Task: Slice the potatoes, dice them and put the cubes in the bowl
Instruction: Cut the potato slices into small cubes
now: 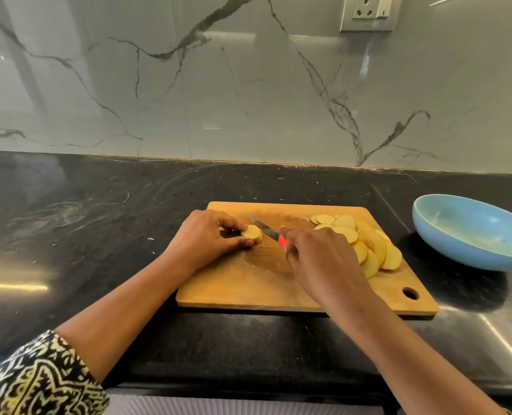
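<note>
On the wooden cutting board [248,283] my left hand [206,238] pinches a small end piece of potato [252,233] between thumb and fingers. My right hand [317,259] grips a red-handled knife [263,227]; its blade lies just right of the potato piece, tip pointing to the back left. A pile of several round potato slices [365,244] lies on the board's right side, partly hidden by my right hand. An empty light blue bowl [470,232] stands on the counter to the right of the board.
The board lies on a black stone counter [84,235] with a few crumbs on its left part. A marble-look wall [248,85] rises behind, with a power socket [368,13] at the top right. The counter's front edge runs just below my forearms.
</note>
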Demonstrator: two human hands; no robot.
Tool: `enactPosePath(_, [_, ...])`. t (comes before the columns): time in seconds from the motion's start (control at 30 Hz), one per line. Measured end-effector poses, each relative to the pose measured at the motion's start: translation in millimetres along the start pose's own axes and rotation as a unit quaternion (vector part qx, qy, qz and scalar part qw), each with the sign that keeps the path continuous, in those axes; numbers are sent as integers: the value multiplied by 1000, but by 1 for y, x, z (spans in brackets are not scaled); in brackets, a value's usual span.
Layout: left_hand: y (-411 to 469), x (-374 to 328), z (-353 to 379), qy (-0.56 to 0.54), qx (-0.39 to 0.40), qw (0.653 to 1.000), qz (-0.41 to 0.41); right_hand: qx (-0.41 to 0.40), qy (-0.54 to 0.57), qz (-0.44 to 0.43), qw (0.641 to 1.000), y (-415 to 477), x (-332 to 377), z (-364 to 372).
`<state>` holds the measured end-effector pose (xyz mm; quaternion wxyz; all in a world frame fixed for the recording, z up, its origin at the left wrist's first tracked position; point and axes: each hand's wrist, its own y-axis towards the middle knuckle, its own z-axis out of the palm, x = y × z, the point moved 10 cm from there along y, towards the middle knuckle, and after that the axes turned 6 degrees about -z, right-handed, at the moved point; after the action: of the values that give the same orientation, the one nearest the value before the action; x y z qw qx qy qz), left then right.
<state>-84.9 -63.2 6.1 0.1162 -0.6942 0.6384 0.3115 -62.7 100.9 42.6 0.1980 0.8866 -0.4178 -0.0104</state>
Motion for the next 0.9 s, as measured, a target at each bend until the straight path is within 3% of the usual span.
enactPosePath(0.57, [1,0,1,-11,2,1000,-13,-5,-58,-54,997,-3,11,6])
enactPosePath(0.7, [2,-1,0,-4,-9,1000,-7,40,-73,-80,993,1,24,21])
enactPosePath(0.9, [1,-2,1,23,-16,1000,-4,45,-9,-75,996,-10,13,21])
